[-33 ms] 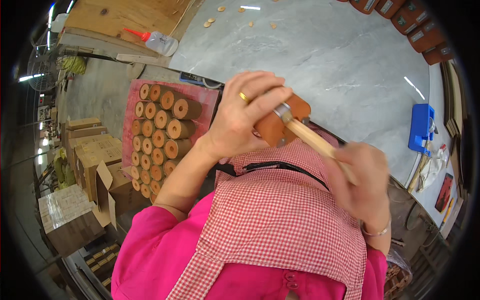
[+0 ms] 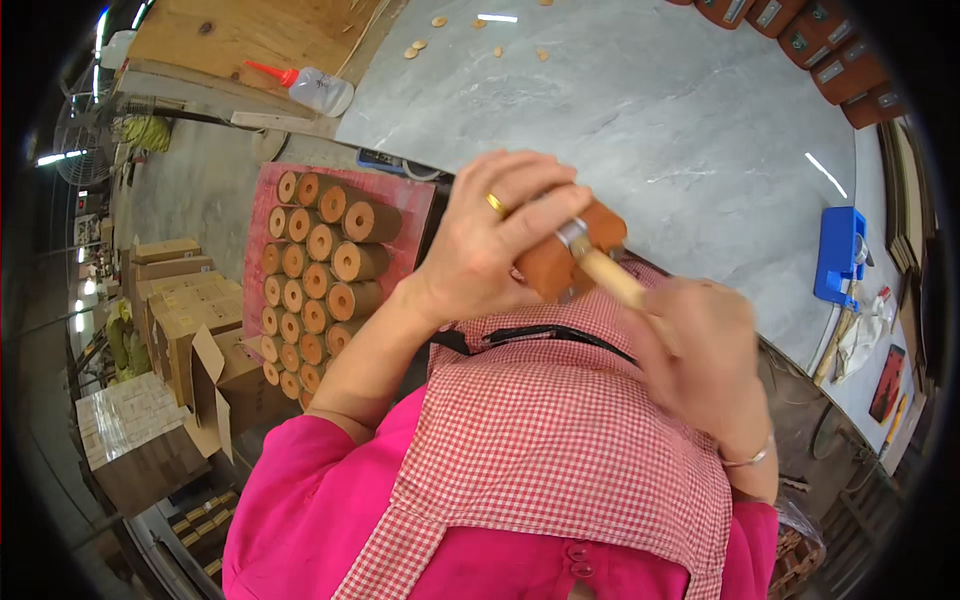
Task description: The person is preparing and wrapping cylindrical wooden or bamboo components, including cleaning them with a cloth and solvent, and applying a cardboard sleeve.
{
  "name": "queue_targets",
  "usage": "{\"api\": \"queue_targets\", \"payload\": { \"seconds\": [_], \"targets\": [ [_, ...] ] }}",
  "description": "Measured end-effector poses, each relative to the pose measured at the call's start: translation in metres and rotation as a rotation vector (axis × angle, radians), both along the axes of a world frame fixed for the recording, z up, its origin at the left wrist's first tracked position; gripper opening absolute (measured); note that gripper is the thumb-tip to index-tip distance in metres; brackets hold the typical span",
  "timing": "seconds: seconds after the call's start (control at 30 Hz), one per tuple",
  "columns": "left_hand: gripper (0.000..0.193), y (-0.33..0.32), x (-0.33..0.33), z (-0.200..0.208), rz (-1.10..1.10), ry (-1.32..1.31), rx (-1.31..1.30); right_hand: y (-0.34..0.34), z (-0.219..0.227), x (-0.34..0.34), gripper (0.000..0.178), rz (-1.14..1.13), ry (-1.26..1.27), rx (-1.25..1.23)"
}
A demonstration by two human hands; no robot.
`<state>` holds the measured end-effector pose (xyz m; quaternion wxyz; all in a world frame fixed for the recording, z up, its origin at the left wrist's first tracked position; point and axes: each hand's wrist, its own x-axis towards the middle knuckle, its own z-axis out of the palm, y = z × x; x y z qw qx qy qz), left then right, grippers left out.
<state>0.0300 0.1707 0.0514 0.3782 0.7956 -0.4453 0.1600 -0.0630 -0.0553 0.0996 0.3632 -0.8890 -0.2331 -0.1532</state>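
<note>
The middle of your view is bright and evenly lit. White tube lights (image 2: 62, 157) glow at the far left, and streaks of glare (image 2: 826, 174) lie on your grey worktop (image 2: 600, 120). Your right hand (image 2: 705, 350) smears with motion blur, while your left hand (image 2: 490, 230) looks sharper. Straight edges bend toward the dark, rounded rim.

Btl w/ red spout (image 2: 318, 92) | wood brd (image 2: 225, 45) | cdbd bxs (image 2: 205, 315) L | blu holder (image 2: 835, 250) R

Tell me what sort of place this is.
Most likely a workshop or small factory: rows of round, holed pieces on a red board, stacked cardboard boxes, and a broad grey worktop.
</note>
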Motion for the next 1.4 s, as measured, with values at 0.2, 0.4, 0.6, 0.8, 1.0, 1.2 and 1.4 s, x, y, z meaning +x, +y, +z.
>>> {"api": "queue_targets", "payload": {
  "seconds": [0.2,0.4,0.6,0.8,1.0,1.2,1.4],
  "targets": [
    [0.075,-0.004,0.012,-0.007,0.151,0.182,0.064,-0.044,0.015,-0.014,0.009,-0.084,-0.055,0.075],
    [0.07,0.008,0.034,-0.018,0.001,1.672,-1.117,-0.239,-0.043,-0.097,0.032,-1.167,-0.336,0.066],
    [0.064,-0.025,0.039,-0.026,-0.153,2.089,-1.516,-0.356,-0.122,-0.167,0.045,-1.637,0.049,-0.254],
    [0.06,-0.045,0.039,-0.02,-0.114,2.129,-1.669,-0.406,-0.14,-0.185,0.046,-1.464,0.362,-0.73],
    [0.064,-0.063,0.036,-0.021,-0.026,2.092,-1.642,-0.331,-0.109,-0.114,0.045,-1.264,-0.223,-0.503],
    [0.057,-0.119,0.015,-0.005,0.05,2.092,-1.377,-0.029,-0.049,0.056,0.05,-0.371,-0.353,0.02],
    [0.066,-0.121,0.018,-0.027,-0.383,1.976,-1.323,0.002,-0.044,0.096,0.037,-0.421,-0.295,-0.123]
  ]
}}
